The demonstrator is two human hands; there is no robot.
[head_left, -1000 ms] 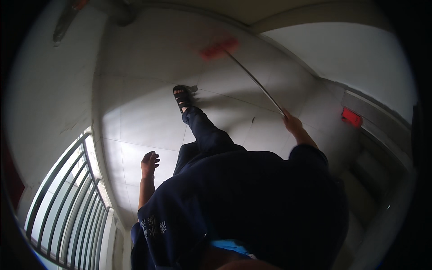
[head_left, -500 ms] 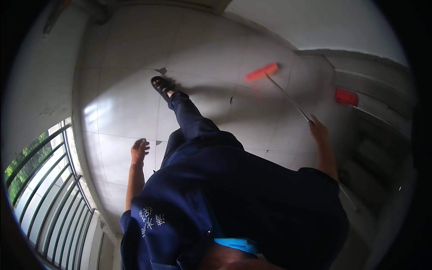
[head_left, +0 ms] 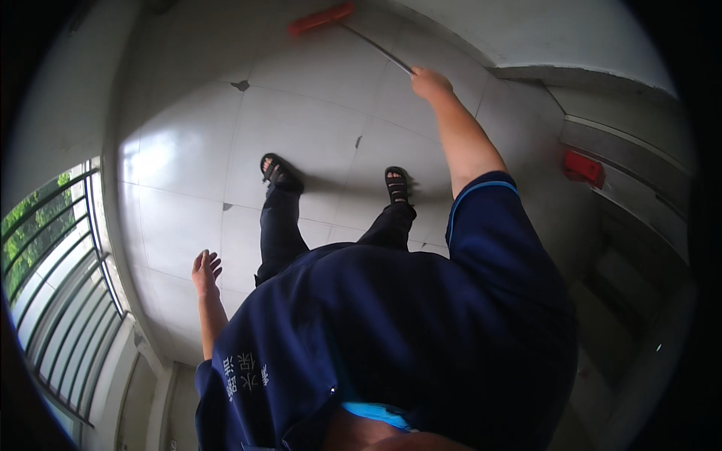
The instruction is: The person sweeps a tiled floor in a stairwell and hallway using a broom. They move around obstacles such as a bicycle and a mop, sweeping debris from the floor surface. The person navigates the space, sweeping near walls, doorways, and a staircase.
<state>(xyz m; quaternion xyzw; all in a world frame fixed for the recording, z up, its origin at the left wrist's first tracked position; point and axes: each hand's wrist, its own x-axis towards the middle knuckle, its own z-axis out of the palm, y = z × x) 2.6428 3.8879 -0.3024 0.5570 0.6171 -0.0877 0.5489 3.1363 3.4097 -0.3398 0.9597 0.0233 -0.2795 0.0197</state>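
The right hand (head_left: 432, 85) is closed around the thin, metallic-looking handle (head_left: 376, 49) of a broom with a long, narrow red head (head_left: 322, 19). The arm reaches forward over the grey tiled floor (head_left: 301, 128), and the handle slants from the fist forward and to the left. The red head therefore lies ahead of the right hand and to its left, well apart from the fingers, near the far edge of the visible floor. Its outline is blurred, and whether its underside touches the tiles cannot be told.

The left hand (head_left: 205, 272) hangs near the floor's left edge, with loosely curled, parted fingers and nothing visible in them. It is well apart from the broom, far behind the red head and to its left. A railing of dark green bars (head_left: 68, 263) stands beyond that left edge, close to this hand.

The person's feet, in black strapped sandals (head_left: 277, 173), stand apart on the tiles, between the two hands from left to right and nearer the body than the red head. Beside the floor's right edge sits a boxy red object (head_left: 583, 169), well apart from the right hand.
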